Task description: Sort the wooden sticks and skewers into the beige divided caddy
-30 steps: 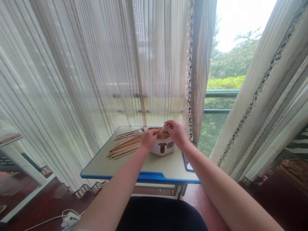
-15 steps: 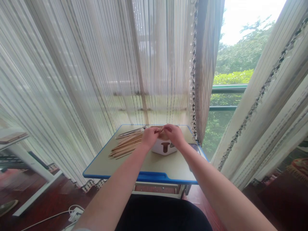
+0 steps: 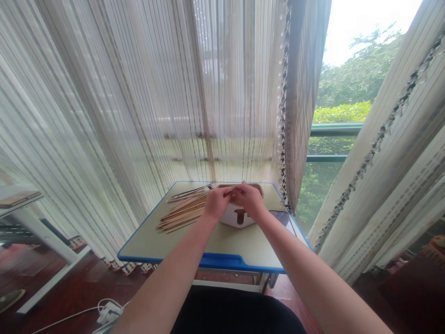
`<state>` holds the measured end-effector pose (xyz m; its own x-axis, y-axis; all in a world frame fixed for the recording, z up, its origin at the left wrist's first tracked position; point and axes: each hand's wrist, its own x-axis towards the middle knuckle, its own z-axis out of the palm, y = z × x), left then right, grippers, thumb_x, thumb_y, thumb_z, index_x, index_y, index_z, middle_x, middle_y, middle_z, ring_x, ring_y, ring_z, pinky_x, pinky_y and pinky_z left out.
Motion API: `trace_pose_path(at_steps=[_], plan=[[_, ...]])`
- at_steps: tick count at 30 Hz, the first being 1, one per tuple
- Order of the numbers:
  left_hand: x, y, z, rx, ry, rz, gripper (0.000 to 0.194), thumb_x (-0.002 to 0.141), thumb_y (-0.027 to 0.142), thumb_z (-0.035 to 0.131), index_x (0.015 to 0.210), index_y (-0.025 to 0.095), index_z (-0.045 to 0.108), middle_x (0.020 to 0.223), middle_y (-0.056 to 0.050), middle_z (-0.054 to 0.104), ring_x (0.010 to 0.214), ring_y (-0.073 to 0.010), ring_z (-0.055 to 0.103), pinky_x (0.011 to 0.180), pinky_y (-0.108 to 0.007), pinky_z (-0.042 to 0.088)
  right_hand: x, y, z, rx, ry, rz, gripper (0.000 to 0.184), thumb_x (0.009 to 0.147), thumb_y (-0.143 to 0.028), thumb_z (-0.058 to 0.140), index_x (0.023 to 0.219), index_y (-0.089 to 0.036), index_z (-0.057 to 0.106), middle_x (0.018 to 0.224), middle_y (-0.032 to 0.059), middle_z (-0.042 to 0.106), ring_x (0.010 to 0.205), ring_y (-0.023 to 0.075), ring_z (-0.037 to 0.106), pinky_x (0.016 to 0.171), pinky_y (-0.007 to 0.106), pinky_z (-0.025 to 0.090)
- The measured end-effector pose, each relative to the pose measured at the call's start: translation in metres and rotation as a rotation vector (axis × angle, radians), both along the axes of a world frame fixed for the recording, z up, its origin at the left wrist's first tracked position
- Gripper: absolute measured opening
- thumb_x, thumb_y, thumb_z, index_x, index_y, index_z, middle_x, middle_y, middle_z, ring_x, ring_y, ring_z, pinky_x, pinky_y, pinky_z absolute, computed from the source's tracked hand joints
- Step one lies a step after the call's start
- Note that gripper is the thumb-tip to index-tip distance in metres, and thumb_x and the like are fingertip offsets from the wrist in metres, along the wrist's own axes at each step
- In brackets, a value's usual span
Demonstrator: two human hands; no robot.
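Observation:
My left hand [image 3: 216,204] and my right hand [image 3: 249,199] meet over a white box [image 3: 236,220] with a brown rim and a brown mark on its front. Fingers of both hands are closed in a pinch, nearly touching each other. Something small and pale is between them, mostly hidden; a thin light tip shows just above my right hand. Left of the box, close to my left hand, lies a fanned bundle of thin wooden sticks [image 3: 184,211]. What the box contains is largely covered by my hands.
The small table [image 3: 149,246] has a blue edge. A dark phone [image 3: 279,216] lies right of the box, and dark slender items [image 3: 189,191] lie behind the sticks. Striped curtains [image 3: 139,93] hang directly behind. A white power strip [image 3: 109,313] with cables is on the floor, lower left.
My right hand has lowered slightly and come closer over my left fingers. The view has shifted a little, so more of the box's rim and the phone shows.

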<state>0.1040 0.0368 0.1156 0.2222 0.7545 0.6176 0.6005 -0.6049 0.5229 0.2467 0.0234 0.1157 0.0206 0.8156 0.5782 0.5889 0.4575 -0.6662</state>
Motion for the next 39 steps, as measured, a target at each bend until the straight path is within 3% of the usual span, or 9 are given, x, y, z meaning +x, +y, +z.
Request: trace_pose_path(at_steps=[4,12,23,26,33,35,39], plan=[[-0.005,-0.001,-0.001,0.05,-0.019,-0.067,0.023,0.086,0.029,0.052,0.092,0.021,0.072,0.078,-0.002,0.069,0.071,-0.0135,0.058,0.067,-0.023,0.042,-0.003,0.004,-0.002,0.045,-0.051,0.005,0.02,0.081,-0.025,0.05,0.086,-0.023,0.07,0.085,0.0031,0.069,0.079,0.0168,0.061,0.073,0.029,0.046],[-0.005,0.003,-0.002,0.057,0.025,-0.018,0.023,0.085,0.028,0.053,0.076,0.018,0.071,0.06,0.001,0.061,0.057,-0.0097,0.05,0.056,-0.021,0.033,0.002,0.001,0.009,0.017,-0.035,0.019,0.019,0.079,-0.024,0.052,0.081,-0.022,0.07,0.078,0.0025,0.07,0.075,0.0169,0.062,0.07,0.028,0.046],[0.006,0.003,0.003,0.059,0.011,-0.008,0.025,0.087,0.029,0.05,0.078,0.018,0.071,0.063,0.0,0.062,0.058,-0.0105,0.049,0.056,-0.022,0.033,0.01,-0.005,0.021,-0.01,0.064,-0.003,0.015,0.078,-0.028,0.056,0.082,-0.023,0.069,0.083,0.0019,0.071,0.081,0.0172,0.065,0.076,0.03,0.049],[0.006,0.002,0.003,0.054,-0.016,-0.006,0.024,0.086,0.031,0.051,0.083,0.018,0.071,0.067,-0.001,0.064,0.061,-0.0112,0.052,0.059,-0.022,0.036,0.009,-0.003,0.021,0.014,0.078,-0.019,0.016,0.077,-0.027,0.056,0.085,-0.023,0.069,0.083,0.0014,0.071,0.079,0.0163,0.065,0.075,0.029,0.049],[0.0,0.003,-0.001,0.052,-0.001,-0.034,0.03,0.087,0.033,0.05,0.071,0.017,0.07,0.056,0.002,0.058,0.053,-0.0087,0.046,0.055,-0.022,0.034,0.008,-0.005,0.012,0.031,0.001,-0.012,0.018,0.079,-0.027,0.052,0.085,-0.022,0.069,0.077,0.0015,0.069,0.072,0.016,0.062,0.071,0.029,0.049],[-0.001,0.004,-0.002,0.054,0.01,-0.033,0.027,0.085,0.031,0.053,0.069,0.017,0.069,0.055,0.003,0.057,0.053,-0.0086,0.046,0.055,-0.022,0.035,0.011,-0.007,0.011,0.074,-0.001,-0.061,0.021,0.081,-0.026,0.05,0.091,-0.022,0.069,0.083,0.0031,0.069,0.077,0.0171,0.062,0.075,0.03,0.049],[-0.001,0.006,-0.003,0.034,0.005,-0.019,0.015,0.08,0.028,0.06,0.076,0.018,0.071,0.063,0.002,0.064,0.058,-0.0102,0.053,0.059,-0.022,0.041,0.018,-0.004,0.007,0.203,-0.14,-0.233,0.033,0.078,-0.023,0.053,0.108,-0.022,0.064,0.114,0.0088,0.061,0.107,0.0246,0.053,0.093,0.04,0.042]])
